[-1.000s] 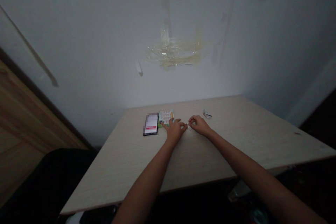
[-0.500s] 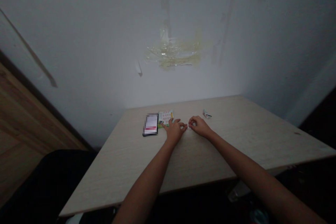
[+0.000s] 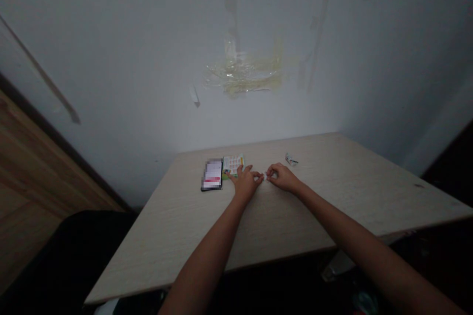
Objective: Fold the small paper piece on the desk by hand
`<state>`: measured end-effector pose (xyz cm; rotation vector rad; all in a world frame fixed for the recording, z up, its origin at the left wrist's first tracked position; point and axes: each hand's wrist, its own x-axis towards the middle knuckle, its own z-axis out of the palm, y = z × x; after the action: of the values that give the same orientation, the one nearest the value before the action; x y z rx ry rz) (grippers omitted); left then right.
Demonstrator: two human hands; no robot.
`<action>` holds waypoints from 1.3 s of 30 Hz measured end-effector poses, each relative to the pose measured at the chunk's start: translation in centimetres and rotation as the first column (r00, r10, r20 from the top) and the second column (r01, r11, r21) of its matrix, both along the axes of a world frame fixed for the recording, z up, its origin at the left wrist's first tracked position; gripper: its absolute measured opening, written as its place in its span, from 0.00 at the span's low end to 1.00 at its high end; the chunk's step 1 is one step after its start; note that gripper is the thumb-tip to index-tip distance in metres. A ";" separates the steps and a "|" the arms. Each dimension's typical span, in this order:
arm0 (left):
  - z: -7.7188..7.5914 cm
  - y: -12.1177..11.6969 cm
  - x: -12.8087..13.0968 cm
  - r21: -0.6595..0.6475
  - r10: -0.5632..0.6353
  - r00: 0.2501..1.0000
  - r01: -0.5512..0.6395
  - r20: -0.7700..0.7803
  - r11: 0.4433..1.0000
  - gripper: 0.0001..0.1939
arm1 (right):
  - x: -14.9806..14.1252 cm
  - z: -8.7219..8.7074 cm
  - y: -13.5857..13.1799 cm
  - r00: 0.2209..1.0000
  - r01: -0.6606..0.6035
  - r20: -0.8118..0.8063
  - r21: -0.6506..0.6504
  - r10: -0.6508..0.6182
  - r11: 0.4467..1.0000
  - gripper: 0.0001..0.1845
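Close together over the middle of the table [image 3: 281,221] are both of my hands. My left hand [image 3: 246,182] pinches with thumb and forefinger at a tiny pale thing [image 3: 265,177], while its other fingers spread toward a printed green-and-white card [image 3: 233,162]. From the right, my right hand [image 3: 281,177] has its fingertips pressed together at the same pale thing. It is too small to name. Left of the card, and right beside it, lies a phone [image 3: 212,175] with a lit, blurred screen.
A small crumpled wrapper [image 3: 291,159] lies behind my right hand. The pale wall [image 3: 155,83] rises at the table's back edge, with old clear tape [image 3: 251,76] on it. A dark covered shape [image 3: 74,251] stands at the left, beside a wooden panel [image 3: 29,157].
My hands stay almost in place. The right fingertips have shifted very slightly at the tiny pale thing; the phone, card and wrapper have not moved.
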<state>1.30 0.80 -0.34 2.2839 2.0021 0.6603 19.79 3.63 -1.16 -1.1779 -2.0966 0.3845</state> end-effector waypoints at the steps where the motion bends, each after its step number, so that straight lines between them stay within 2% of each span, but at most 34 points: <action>1: 0.0 0.0 0.0 0.003 0.000 1.000 0.000 0.001 1.000 0.13 | 0.0 0.0 -0.1 1.000 -0.002 0.003 0.003 0.002 1.000 0.05; 17: -0.2 0.1 -0.1 0.006 -0.005 1.000 0.005 0.029 1.000 0.13 | 0.4 -0.1 -0.8 0.996 -0.051 -0.072 -0.002 0.051 0.999 0.02; 25: -0.3 0.2 -0.1 0.000 -0.019 0.999 0.019 0.032 1.000 0.12 | 0.8 -1.3 0.3 0.957 -0.027 -0.291 -0.091 0.000 0.996 0.06; 33: -0.1 0.1 -0.1 -0.007 -0.020 0.999 0.020 0.027 1.000 0.13 | 0.8 -1.1 0.1 0.979 -0.042 -0.203 -0.043 0.032 0.998 0.04; 39: -0.2 0.3 -0.1 -0.016 -0.026 0.999 0.027 0.041 1.000 0.13 | 0.9 -1.0 0.0 0.979 -0.069 -0.196 -0.061 0.056 0.996 0.05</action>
<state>1.19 1.07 -0.58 2.2646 1.9488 0.6792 20.65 3.60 -2.19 -1.0683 -1.9677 0.5802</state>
